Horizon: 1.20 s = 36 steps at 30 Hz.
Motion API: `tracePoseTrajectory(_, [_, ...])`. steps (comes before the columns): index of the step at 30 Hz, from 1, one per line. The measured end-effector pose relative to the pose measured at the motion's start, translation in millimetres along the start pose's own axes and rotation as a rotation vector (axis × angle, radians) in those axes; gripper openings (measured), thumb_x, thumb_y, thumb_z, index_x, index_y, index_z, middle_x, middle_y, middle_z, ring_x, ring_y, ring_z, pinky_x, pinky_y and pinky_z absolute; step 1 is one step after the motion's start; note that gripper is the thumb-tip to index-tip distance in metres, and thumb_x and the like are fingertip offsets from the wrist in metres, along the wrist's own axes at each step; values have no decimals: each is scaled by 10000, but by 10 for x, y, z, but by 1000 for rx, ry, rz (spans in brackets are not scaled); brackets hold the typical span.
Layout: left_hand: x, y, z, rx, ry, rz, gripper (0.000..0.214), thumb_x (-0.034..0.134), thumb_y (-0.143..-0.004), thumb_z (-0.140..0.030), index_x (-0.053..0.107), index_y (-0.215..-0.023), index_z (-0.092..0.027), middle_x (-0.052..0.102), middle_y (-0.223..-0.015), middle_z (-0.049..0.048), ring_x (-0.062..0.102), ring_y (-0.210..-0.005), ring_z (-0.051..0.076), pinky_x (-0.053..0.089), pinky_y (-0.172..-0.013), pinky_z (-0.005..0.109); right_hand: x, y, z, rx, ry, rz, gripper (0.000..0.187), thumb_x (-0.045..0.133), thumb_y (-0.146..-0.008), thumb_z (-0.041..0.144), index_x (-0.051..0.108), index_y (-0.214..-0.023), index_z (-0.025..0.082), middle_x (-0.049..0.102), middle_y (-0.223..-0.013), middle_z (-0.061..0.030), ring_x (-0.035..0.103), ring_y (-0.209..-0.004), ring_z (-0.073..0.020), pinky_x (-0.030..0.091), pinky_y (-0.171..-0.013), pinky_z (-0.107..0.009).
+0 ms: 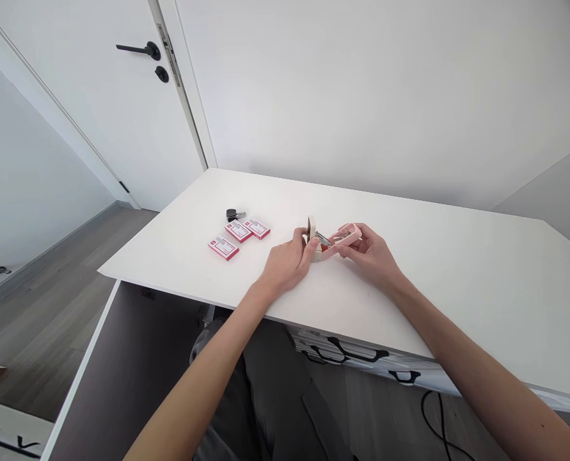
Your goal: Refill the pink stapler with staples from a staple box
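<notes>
A pink and cream stapler (pixel 345 235) is spread open above the desk, with its metal parts showing in the middle. My left hand (pixel 287 261) is closed around the cream end, thumb against its near side. The pink end lies in the grip of my right hand (pixel 372 255), its hollow inner side turned up. Fingers cover part of both ends. To the left lie several small red-and-white boxes (pixel 224 248), which look like staple boxes. Just behind them is a small black staple remover (pixel 235 214).
The white desk (pixel 433 269) runs along the wall, its front edge close to my forearms. Under it are drawers with black handles (pixel 358 350) and a black cable (pixel 442 416). A white door (pixel 121 96) stands at the back left.
</notes>
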<state>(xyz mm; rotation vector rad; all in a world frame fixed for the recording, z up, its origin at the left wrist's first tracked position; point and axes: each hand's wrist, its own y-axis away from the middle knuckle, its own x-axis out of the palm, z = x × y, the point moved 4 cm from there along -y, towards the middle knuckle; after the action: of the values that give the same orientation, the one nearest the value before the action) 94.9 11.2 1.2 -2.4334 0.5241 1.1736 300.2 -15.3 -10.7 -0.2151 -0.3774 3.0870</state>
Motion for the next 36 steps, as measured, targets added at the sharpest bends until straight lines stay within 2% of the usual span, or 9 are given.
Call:
tracePoseTrajectory(4, [-12,14,-32,30,1,26,580,168,-1112,-612,444,-1396,-188,775,-1079,84,760,-921,295,498,-738,362,7,13,2,9,0,1,408,883,-828,497,682,-1101,270,761,-1114,-73,738,-1022,-278,604,-868,-452])
tracePoseTrajectory(7, [-13,23,-47,48,-19,39,599,189,-1108,-625,441,-1423,-182,774,-1080,91,760,-923,304,487,-724,356,6,24,-5,1,-15,-4,409,883,-833,475,672,-1124,279,764,-1036,-44,750,-981,-270,601,-910,-478])
tracePoseTrajectory(15, [9,24,-31,97,-25,28,597,206,-1114,-613,415,-1473,-186,771,-1112,89,755,-912,291,465,-690,340,11,57,19,-34,8,-22,399,865,-851,465,685,-1153,278,767,-1073,-45,743,-993,-267,596,-923,-480])
tracePoseTrajectory(21, [-8,55,-53,52,-21,19,736,346,-1024,-782,452,-1425,-174,762,-974,73,740,-785,290,446,-627,340,48,98,78,-18,-22,-22,417,894,-826,465,690,-1135,273,774,-1027,-56,746,-960,-273,603,-784,-428])
tracePoseTrajectory(27, [-19,77,-128,128,-88,31,748,452,-988,-782,420,-1434,-182,747,-938,63,742,-763,287,440,-611,332,84,125,94,-14,-87,62,343,885,-843,462,703,-1063,271,804,-987,-63,764,-966,-291,606,-775,-443])
tracePoseTrajectory(36, [27,60,-114,152,-143,62,705,442,-1001,-769,456,-1368,-168,755,-896,64,745,-742,280,420,-596,326,77,128,76,-24,-95,60,322,917,-811,433,700,-988,274,800,-937,-44,751,-843,-253,574,-659,-399])
